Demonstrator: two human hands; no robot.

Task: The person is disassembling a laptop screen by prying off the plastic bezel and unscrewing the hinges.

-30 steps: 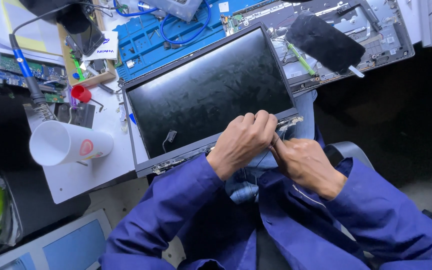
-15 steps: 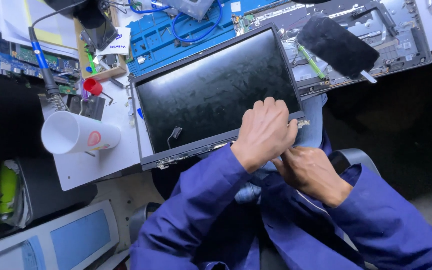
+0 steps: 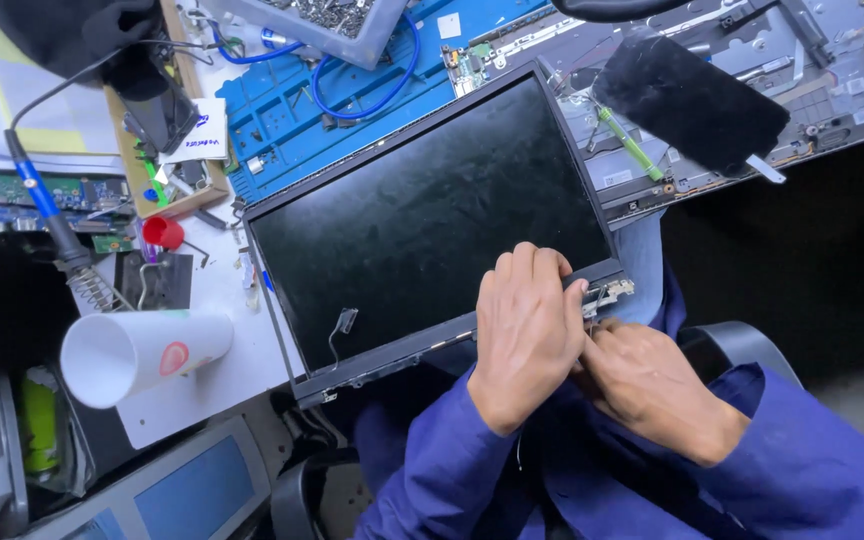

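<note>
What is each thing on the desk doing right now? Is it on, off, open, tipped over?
Black laptop screen panel: dark, detached, lying flat, small cable loose at its lower edge.
White paper cup: tipped on its side, mouth facing left.
Grey laptop base: opened up, insides showing.
Blue-handled soldering iron: lying on the desk.
Left hand: pressing on the panel's lower right corner.
Right hand: fingertips at the corner hinge.

Bright, even light; sharp focus

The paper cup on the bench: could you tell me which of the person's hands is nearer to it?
Left. The left hand rests on the screen's lower edge, well right of the cup; the right hand lies farther right.
</note>
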